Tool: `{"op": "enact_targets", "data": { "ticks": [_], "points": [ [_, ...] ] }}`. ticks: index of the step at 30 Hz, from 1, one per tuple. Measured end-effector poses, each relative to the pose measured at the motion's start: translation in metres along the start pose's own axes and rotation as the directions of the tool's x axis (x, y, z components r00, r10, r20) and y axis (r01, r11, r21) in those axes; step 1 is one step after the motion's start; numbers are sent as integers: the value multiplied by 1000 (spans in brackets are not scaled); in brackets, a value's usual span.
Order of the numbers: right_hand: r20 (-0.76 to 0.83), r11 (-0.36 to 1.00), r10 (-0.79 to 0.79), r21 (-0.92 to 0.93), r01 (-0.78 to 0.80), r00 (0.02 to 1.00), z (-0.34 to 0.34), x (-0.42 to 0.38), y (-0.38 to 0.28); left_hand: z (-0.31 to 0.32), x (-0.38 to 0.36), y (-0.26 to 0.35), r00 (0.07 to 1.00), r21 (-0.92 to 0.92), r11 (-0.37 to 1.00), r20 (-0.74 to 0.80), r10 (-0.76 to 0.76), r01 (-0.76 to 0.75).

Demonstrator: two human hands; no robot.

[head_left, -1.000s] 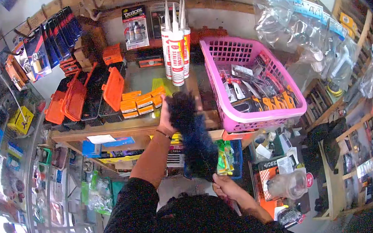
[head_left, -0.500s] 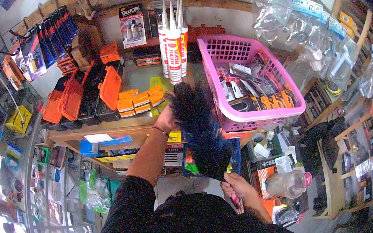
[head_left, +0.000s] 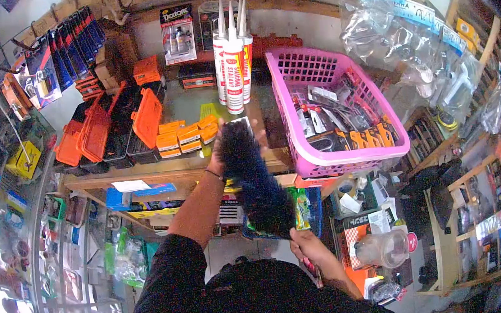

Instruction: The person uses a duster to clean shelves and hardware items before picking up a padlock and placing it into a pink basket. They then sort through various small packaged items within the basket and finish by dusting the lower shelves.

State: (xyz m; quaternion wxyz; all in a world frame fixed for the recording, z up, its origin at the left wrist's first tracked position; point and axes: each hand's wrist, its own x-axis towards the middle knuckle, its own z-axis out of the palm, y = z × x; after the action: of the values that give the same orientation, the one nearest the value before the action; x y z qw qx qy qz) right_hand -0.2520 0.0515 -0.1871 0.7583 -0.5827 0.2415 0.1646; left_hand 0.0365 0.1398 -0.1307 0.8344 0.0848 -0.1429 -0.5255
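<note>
A dark, fluffy duster (head_left: 257, 184) slants across the middle, blurred by motion. My right hand (head_left: 312, 250) is closed round its handle at the lower end. Behind the duster's upper end is my left hand (head_left: 218, 155), mostly covered, with fingertips showing on the far side. Between them a flat item with a pale top edge (head_left: 241, 121) shows, its face hidden by the duster. White sealant tubes (head_left: 234, 77) stand upright just beyond, and small orange boxes (head_left: 188, 136) lie to the left.
A pink basket (head_left: 350, 156) of packaged goods sits right of the hands. Open orange-lidded cases (head_left: 148, 116) stand at the left of the counter (head_left: 187, 101). Plastic-wrapped items (head_left: 399, 44) hang at upper right. Below the duster is a blue bin (head_left: 316, 211); a clear jar (head_left: 390, 248) is lower right.
The duster and my right hand have shifted slightly left. My left hand has moved a little left, and a pale-edged flat item and fingertips now show behind the duster.
</note>
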Motion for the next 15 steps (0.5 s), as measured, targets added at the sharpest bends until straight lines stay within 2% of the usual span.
{"op": "enact_targets", "data": {
  "ticks": [2,3,4,5,7,8,10,11,12,13,14,15],
  "points": [
    [-219,993,-112,-49,104,969,2,9,7,5,0,3,991,12,999,-126,-46,47],
    [-220,994,-110,-48,102,969,5,9,8,-4,5,2,996,171,985,-69,52,-40],
    [-191,991,-90,-110,70,977,9,10,7,-8,4,2,996,169,985,-71,51,-38],
    [-164,984,-70,-172,41,984,12,9,5,-11,3,2,999,128,991,37,34,-39],
    [-146,984,-90,-163,66,985,13,7,1,-15,4,3,973,90,995,230,21,-43],
    [-125,983,-112,-157,92,986,12,7,0,-14,5,4,972,89,995,232,20,-42],
    [-185,987,-117,-131,94,976,13,11,0,-12,6,8,995,-182,981,85,-56,71],
    [-243,990,-117,-102,95,963,13,13,2,-18,8,7,999,52,998,-41,-25,27],
    [-244,991,-116,-101,93,963,11,16,6,-24,9,5,999,51,998,-42,-27,29],
    [-123,991,-87,-112,73,989,9,20,11,-30,9,3,973,-89,995,229,-30,52],
    [-1,991,-55,-125,54,999,8,22,12,-26,10,1,964,-47,999,267,11,2],
    [-64,985,-114,-140,104,991,11,21,10,-22,10,-1,951,-8,999,304,52,-52]
  ]
}}
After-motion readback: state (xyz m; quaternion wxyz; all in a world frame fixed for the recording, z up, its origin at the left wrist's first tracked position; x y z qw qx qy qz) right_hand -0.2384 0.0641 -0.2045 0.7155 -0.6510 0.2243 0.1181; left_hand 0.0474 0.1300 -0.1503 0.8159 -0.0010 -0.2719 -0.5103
